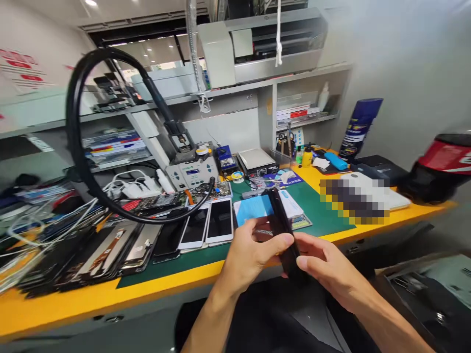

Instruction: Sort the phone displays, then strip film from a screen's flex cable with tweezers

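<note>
Item: left hand (250, 250), thumb laid on the face of a black slab-like device (285, 225), grip closed about it. Item: right hand (327, 262), narrow, thumb and fingertips meeting the device's right edge. We see the device tilted, nearly edge-on, its lower end before the desk's front edge, its upper end over the green mat (326, 214).

Item: yellow desk (176, 283), its front strip running below the mat. We note bare mat to the right of the hands, reaching the mat's slanting right edge; leftward, room is tighter.

Item: two white-framed phones (220, 220), side by side, left of the left hand; further left, a row of dark phone parts (140, 247). Item: blue sheet (250, 211), just behind the device.

Item: black hose (72, 117), looping high over the left rows. Item: grey station with a display (193, 172), behind the phones. Item, at right: red-labelled bottle (451, 156) and dark blue spray can (358, 130).

Farthest, we list a shelf (243, 91) bearing a large pale machine (217, 54).
</note>
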### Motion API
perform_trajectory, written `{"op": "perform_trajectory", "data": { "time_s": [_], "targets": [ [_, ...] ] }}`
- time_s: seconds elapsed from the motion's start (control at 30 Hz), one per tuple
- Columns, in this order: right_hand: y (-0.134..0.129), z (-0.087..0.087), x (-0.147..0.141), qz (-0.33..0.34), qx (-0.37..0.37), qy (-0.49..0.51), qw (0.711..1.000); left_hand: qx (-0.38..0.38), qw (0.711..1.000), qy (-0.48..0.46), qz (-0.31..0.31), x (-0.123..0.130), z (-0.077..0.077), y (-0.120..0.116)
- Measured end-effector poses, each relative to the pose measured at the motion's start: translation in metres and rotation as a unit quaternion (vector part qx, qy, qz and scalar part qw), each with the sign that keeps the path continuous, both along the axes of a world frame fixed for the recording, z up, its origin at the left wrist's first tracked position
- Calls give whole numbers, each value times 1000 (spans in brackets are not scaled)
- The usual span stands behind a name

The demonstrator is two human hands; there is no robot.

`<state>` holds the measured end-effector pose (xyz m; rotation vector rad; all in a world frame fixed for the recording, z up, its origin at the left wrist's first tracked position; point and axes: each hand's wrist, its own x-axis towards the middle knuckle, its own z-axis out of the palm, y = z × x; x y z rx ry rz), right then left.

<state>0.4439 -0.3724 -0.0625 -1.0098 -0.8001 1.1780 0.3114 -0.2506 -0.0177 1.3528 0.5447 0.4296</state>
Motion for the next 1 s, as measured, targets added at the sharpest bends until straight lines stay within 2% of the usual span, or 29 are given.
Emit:
{"op": "perform_trajectory", "data": {
  "time_s": [0.17,0.27,0.4,0.57,0.7,0.83,1.0],
  "targets": [
    [0,-19,7,-35,-79,-32,996,10,1000,-4,10,-8,1,2],
    [3,-29,9,-53,-95,-57,992,34,999,-6,28,-15,2,4],
    [5,-21,5,-54,-99,-53,992,7,999,-42,6,-21,3,4],
    [4,-5,-2,-21,-114,40,992,-27,997,-76,-2,-22,-1,6],
    [4,-11,-2,2,-114,33,993,-28,997,-76,3,-24,-4,6],
    [7,-20,-2,-7,-80,23,996,-42,996,-72,2,-28,-5,7],
    [9,-11,-12,32,-29,27,999,-50,997,-59,-8,-35,-8,10]
  ]
}}
